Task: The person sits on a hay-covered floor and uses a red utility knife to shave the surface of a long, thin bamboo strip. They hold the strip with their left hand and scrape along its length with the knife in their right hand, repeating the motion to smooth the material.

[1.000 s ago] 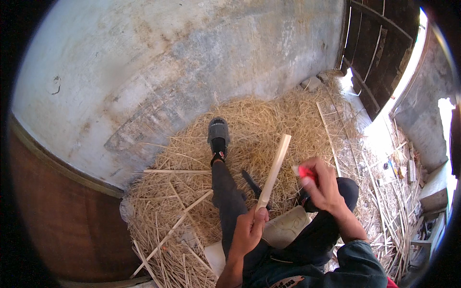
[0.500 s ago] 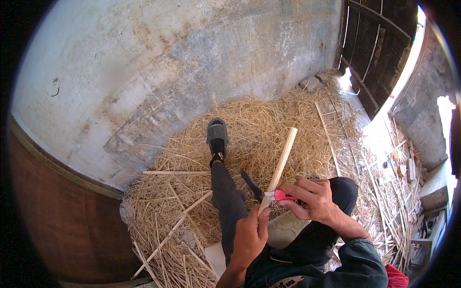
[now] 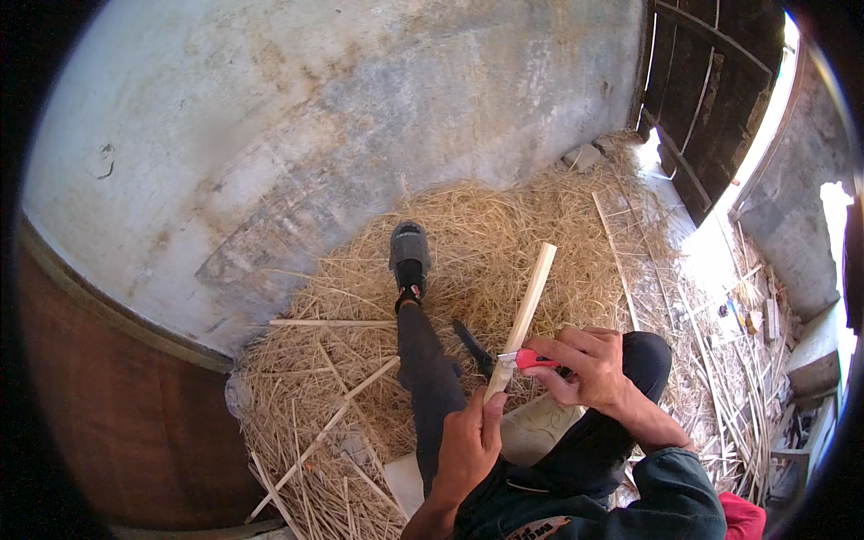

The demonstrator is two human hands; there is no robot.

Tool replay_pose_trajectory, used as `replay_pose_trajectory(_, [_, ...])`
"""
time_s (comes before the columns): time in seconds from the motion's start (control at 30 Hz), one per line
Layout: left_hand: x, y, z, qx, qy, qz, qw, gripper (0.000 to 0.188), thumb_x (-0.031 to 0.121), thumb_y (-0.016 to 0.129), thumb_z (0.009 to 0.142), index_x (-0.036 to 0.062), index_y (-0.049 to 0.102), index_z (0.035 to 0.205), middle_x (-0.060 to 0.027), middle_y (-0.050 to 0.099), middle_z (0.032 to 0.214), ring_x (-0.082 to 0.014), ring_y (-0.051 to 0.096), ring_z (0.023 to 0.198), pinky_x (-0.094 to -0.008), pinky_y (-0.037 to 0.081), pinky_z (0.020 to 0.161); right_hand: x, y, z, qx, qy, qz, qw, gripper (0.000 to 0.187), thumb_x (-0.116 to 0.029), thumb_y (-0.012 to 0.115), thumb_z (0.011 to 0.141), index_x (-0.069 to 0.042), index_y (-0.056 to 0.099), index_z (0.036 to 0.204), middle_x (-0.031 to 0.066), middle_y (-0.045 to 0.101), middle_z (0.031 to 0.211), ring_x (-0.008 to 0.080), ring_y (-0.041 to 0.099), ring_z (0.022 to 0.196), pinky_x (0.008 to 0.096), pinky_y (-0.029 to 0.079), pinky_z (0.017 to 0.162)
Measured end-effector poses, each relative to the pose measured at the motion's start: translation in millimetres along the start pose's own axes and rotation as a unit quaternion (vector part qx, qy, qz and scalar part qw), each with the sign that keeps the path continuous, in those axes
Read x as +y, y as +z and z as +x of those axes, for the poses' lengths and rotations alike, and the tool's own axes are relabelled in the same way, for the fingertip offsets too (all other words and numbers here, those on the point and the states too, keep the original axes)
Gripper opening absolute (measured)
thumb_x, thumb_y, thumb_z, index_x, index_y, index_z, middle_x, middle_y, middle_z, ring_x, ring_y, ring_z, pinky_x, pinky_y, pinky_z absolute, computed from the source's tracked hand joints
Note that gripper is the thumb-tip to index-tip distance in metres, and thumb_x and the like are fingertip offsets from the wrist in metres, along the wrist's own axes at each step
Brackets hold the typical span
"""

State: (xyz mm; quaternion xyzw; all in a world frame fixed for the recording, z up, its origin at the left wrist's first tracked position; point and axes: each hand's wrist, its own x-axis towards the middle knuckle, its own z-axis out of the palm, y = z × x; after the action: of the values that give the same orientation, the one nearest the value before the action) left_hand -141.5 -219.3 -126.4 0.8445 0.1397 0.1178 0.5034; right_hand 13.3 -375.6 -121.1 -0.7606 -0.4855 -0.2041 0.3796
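My left hand (image 3: 470,441) is closed round the lower end of a pale wooden strip (image 3: 531,301), which slants up and away to the right. In my right hand (image 3: 587,367) is a red utility knife (image 3: 536,359), its handle gripped between thumb and fingers. The knife's short metal blade lies against the strip, a little above my left hand. A dark, narrow blade-like tool (image 3: 472,345) shows behind the strip, its lower part hidden.
Straw and wood shavings (image 3: 490,234) cover the floor. Several thin strips (image 3: 335,418) lie at the left, more at the right. My left foot wears a grey slipper (image 3: 410,247). A stained wall (image 3: 360,108) rises ahead, with a dark plank door (image 3: 711,90) at the far right.
The knife blade has shifted slightly along the strip, toward the left. Both hands keep their hold and have barely moved.
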Motion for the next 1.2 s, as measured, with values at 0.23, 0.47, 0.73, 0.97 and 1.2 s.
replay_pose_trajectory(0.23, [-19.5, 0.5, -20.9, -0.056, -0.035, 0.016, 0.998, 0.037, 0.027, 0.053, 0.111, -0.0055, 0.065, 0.122, -0.0141, 0.055, 0.06, -0.0169, 0.058, 0.05, -0.0369, 0.04, 0.047, 40.7, -14.5, 12.4, 0.117, 0.133, -0.047, 0.983, 0.016, -0.016, 0.08, 0.09, -0.009, 0.081, 0.103, 0.0075, 0.068, 0.071, 0.0207, 0.065, 0.057, 0.0349, 0.051, 0.053])
replay_pose_trajectory(0.47, [-31.6, -3.2, -35.1, -0.078, -0.082, 0.011, 0.994, 0.034, 0.029, 0.055, 0.111, -0.0033, 0.066, 0.113, -0.0208, 0.06, 0.064, -0.0398, 0.066, 0.057, -0.0431, 0.044, 0.049, 69.0, -48.1, 7.7, 0.165, 0.257, -0.04, 0.951, 0.02, -0.015, 0.077, 0.094, -0.004, 0.079, 0.11, 0.0079, 0.075, 0.082, 0.0127, 0.062, 0.064, 0.0291, 0.047, 0.057])
replay_pose_trajectory(0.73, [-34.2, 6.3, -10.4, 0.004, 0.016, 0.001, 1.0, 0.025, 0.021, 0.058, 0.109, -0.0026, 0.063, 0.115, -0.0222, 0.067, 0.072, -0.0432, 0.069, 0.067, -0.0481, 0.048, 0.053, 3.4, 4.8, -12.0, -0.021, 0.043, 0.049, 0.998, 0.029, -0.026, 0.087, 0.082, -0.017, 0.08, 0.109, 0.001, 0.063, 0.07, 0.0177, 0.064, 0.056, 0.0337, 0.051, 0.049])
replay_pose_trajectory(0.97, [-20.3, 11.4, -7.0, 0.033, 0.015, 0.089, 0.995, 0.018, 0.02, 0.06, 0.107, 0.0016, 0.061, 0.112, -0.0223, 0.062, 0.066, -0.0446, 0.066, 0.064, -0.0505, 0.046, 0.051, -5.1, 9.9, -15.4, -0.034, 0.035, 0.028, 0.998, 0.029, -0.03, 0.086, 0.083, -0.018, 0.08, 0.109, -0.0013, 0.062, 0.069, 0.0165, 0.063, 0.054, 0.0331, 0.05, 0.047])
replay_pose_trajectory(1.2, [-24.1, 12.8, -9.0, 0.023, 0.011, 0.133, 0.991, 0.017, 0.021, 0.059, 0.108, 0.0044, 0.057, 0.107, -0.0205, 0.059, 0.061, -0.0434, 0.065, 0.059, -0.0499, 0.045, 0.049, 7.4, 6.9, -13.4, -0.014, 0.06, 0.026, 0.998, 0.027, -0.024, 0.085, 0.084, -0.017, 0.081, 0.11, 0.0031, 0.069, 0.071, 0.0194, 0.068, 0.057, 0.0347, 0.053, 0.05])
